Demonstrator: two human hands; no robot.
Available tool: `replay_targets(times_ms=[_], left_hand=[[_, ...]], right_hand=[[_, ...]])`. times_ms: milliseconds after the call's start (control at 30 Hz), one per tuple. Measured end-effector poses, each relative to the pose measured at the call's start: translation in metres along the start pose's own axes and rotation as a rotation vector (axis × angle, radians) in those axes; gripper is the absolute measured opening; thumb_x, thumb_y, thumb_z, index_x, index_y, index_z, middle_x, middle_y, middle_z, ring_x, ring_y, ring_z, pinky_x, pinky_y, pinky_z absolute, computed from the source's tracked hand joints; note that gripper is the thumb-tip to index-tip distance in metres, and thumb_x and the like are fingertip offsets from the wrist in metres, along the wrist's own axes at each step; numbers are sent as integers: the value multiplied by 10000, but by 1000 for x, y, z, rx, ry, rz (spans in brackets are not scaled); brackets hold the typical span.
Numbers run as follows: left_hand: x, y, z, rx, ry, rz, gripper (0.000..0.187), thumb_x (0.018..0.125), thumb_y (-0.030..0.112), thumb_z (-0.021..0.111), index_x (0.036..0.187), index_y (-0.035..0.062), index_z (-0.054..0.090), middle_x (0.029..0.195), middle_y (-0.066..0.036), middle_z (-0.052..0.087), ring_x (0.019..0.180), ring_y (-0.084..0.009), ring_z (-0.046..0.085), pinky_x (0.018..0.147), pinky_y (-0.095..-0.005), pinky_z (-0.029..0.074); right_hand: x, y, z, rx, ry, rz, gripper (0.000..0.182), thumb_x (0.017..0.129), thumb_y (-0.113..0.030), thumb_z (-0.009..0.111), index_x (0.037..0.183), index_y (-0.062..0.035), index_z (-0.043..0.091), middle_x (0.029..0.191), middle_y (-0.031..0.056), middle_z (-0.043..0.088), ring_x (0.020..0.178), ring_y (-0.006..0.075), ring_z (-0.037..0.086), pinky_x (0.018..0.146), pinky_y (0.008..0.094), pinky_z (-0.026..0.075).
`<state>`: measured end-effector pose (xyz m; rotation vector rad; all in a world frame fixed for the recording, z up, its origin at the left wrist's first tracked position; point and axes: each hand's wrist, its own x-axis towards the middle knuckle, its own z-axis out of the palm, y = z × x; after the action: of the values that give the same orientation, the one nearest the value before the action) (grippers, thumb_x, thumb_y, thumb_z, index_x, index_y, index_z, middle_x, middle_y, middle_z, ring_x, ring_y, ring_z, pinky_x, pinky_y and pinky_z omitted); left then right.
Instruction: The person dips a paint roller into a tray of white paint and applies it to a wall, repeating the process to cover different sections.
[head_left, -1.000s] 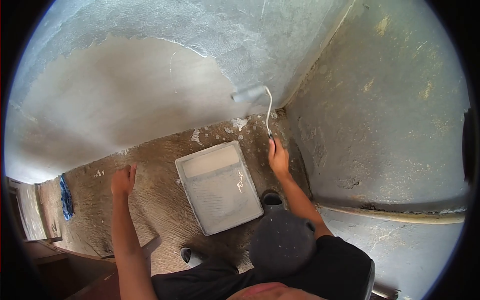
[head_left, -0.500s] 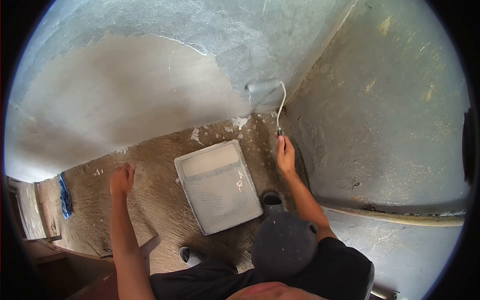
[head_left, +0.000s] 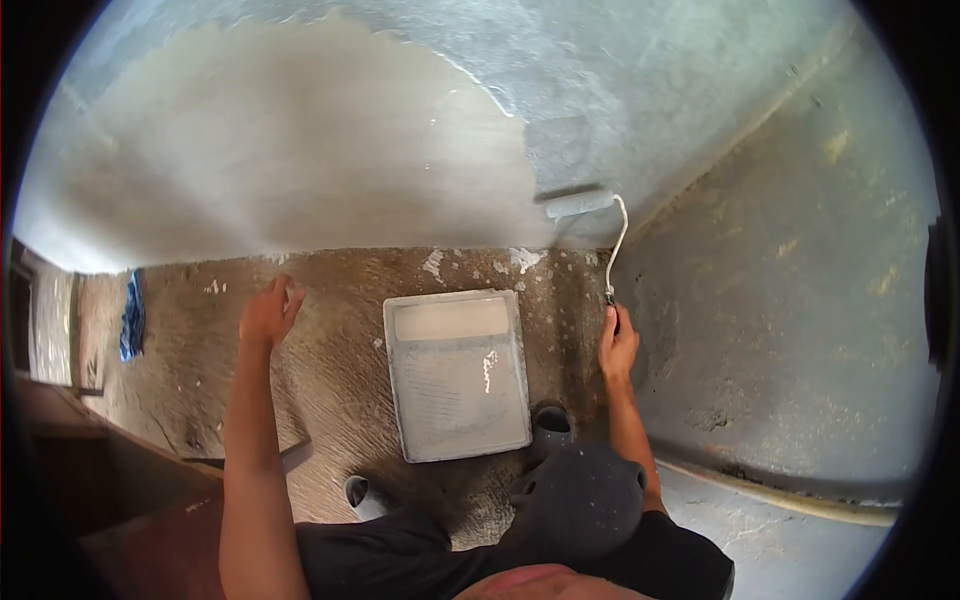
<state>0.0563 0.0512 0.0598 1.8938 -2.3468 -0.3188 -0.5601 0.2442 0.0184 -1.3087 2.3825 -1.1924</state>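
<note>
My right hand (head_left: 619, 345) is closed round the handle of a paint roller (head_left: 580, 204), whose bent wire frame reaches up to the wall. The grey sleeve lies at the wall's lower right, near the corner, on the bluish surface just beside the paler coated area (head_left: 330, 140). Below and left of that hand, a paint tray (head_left: 460, 400) rests on the floor with pale grey paint in its far well and a wet, coated ramp. My left hand (head_left: 268, 312) hovers over the floor at left, holding nothing, its thumb and fingers loosely apart.
A rough grey wall (head_left: 780, 330) stands close on the right, with a pale ledge along its base. On the brown floor (head_left: 330, 360) lies a blue cloth (head_left: 132, 318) at far left. My shoes flank the tray's near end. Pale splatters dot the floor by the wall.
The view has turned, so the wall's base now runs nearly level. The roller stays near the same wall spot in my right hand. My left hand's fingers have loosened a little.
</note>
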Motion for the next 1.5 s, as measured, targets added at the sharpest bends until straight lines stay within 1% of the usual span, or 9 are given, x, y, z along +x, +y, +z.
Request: replay_targets(times_ms=[67,133,333,467,567,833,1000,1167,1500], left_hand=[[2,-2,-1,0,11,-19,471,1117,550,534,1296,115,574,1086,-184,763,983,-423,745,863,-552,580],[2,0,-6,3,17,-32,488,1118,566,526,1309,118,566,1078,-185,765,979,-427,745,861,-556,579],[6,8,-14,21,-3,9,484,1125,567,516,1316,125,566,1003,-172,771,968,-423,746,856,-557,578],[5,16,-21,12,-42,1,462,1125,552,523,1275,119,581,957,-170,772,959,-427,745,838,-555,568],[5,9,-18,32,-48,21,454,1127,554,518,1211,117,608,945,-166,766,934,-421,743,830,-551,569],[1,-9,-2,63,-37,19,486,1123,571,520,1195,106,641,914,-161,766,918,-425,742,841,-555,579],[4,3,-8,4,-63,-13,497,1120,577,521,1238,111,647,1020,-182,783,997,-435,744,874,-557,583],[6,2,-4,-18,6,11,490,1126,569,514,1234,110,646,1005,-178,777,979,-429,744,859,-559,579],[1,0,-12,58,-9,-10,510,1126,591,492,1177,105,638,911,-180,778,917,-447,745,835,-578,573]], right_hand=[[16,-29,-4,-106,-58,12,354,1150,-344,594,1297,-53,731,944,230,771,792,423,750,745,450,574],[42,-62,6,-189,59,-330,306,1123,-312,642,1302,-83,737,940,234,769,821,468,739,722,486,575],[76,-270,21,1,45,-651,223,1089,-294,701,1210,-110,740,890,186,768,780,421,743,660,501,557],[85,-306,34,-52,63,-706,212,1083,-307,708,1177,-118,735,877,176,764,734,407,734,633,490,551],[79,-269,31,-52,90,-672,221,1082,-318,708,1174,-119,733,875,177,765,734,415,736,631,498,555],[19,0,-3,-426,26,-229,259,1121,-332,636,1209,-105,724,819,232,744,762,486,720,650,572,540],[21,17,2,-361,78,-162,305,1154,-352,579,1227,-89,716,792,263,704,740,505,692,662,586,506],[60,-113,38,-156,87,-473,252,1134,-295,623,1208,-72,715,853,252,730,771,483,711,673,564,520],[104,-470,26,-23,86,-977,351,1104,-396,652,1019,-63,720,654,178,684,627,432,683,595,552,505]])
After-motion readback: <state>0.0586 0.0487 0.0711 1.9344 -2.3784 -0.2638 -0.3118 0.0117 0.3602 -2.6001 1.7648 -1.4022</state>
